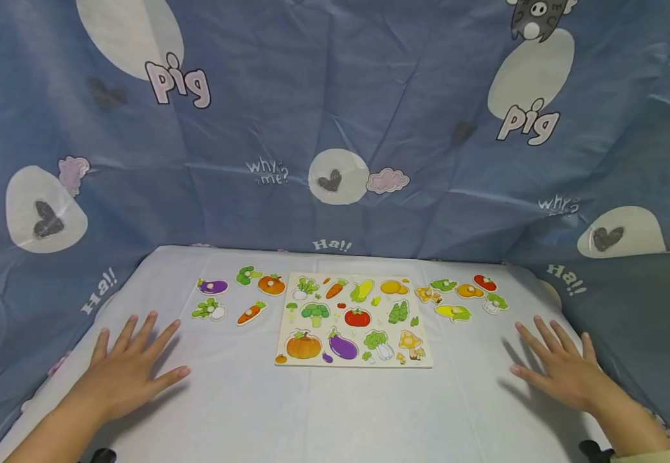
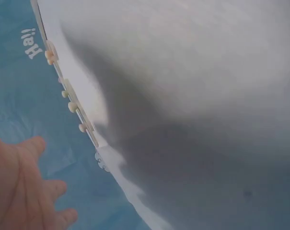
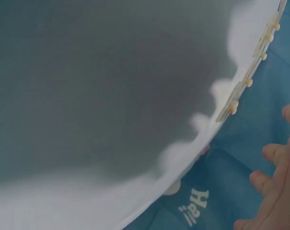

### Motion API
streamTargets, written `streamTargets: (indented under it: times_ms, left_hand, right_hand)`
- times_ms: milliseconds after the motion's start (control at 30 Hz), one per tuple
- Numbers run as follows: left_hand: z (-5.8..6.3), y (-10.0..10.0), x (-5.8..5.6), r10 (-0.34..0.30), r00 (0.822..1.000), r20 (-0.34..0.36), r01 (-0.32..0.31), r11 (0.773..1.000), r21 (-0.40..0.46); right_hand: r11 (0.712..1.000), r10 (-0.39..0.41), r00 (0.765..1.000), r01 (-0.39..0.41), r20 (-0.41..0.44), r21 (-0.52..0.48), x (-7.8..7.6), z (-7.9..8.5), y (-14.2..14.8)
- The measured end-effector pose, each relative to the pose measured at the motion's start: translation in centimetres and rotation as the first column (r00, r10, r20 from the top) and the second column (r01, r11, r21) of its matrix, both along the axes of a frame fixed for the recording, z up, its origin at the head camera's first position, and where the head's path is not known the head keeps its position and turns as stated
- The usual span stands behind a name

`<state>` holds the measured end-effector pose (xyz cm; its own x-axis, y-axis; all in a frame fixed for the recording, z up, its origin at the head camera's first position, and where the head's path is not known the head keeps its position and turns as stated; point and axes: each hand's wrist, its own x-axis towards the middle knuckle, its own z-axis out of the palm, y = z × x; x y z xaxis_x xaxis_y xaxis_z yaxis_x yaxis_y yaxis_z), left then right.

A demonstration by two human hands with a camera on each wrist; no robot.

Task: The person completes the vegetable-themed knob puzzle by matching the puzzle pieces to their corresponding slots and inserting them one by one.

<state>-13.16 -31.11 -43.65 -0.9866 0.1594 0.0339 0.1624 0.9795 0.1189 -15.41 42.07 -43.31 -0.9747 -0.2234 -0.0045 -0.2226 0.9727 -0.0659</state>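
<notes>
A cream vegetable puzzle board (image 1: 349, 363) lies flat mid-table, printed with vegetable pictures. To its left are knobbed puzzle pieces: an eggplant (image 1: 215, 287), a broccoli (image 1: 246, 276), a pumpkin (image 1: 271, 285), a white radish (image 1: 217, 313) and a carrot (image 1: 251, 314). On its right lie a mushroom (image 1: 425, 294), a tomato (image 1: 485, 283), a corn (image 1: 453, 313), a bok choy (image 1: 494, 303), an orange-yellow piece (image 1: 470, 291) and a green leafy one (image 1: 443, 285). My left hand (image 1: 123, 379), fingers spread, holds nothing nearer than the left pieces. Likewise spread, my right hand (image 1: 566, 373) is empty, below the right pieces.
White cloth covers the table (image 1: 335, 418). Behind and beside it hangs a blue printed curtain (image 1: 427, 212). Both wrist views show shadows on the cloth and piece knobs (image 2: 73, 107) standing up near the table's far edge.
</notes>
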Motion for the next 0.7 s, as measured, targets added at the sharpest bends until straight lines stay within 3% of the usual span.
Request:
streamTargets:
  times_ms: [700]
  left_hand:
    - [0.4, 4.7, -0.8, -0.020, 1.000, 0.014, 0.018, 0.994, 0.105]
  right_hand:
    - [0.990, 0.011, 1.000, -0.012, -0.012, -0.140, -1.9, 0.7, -3.6]
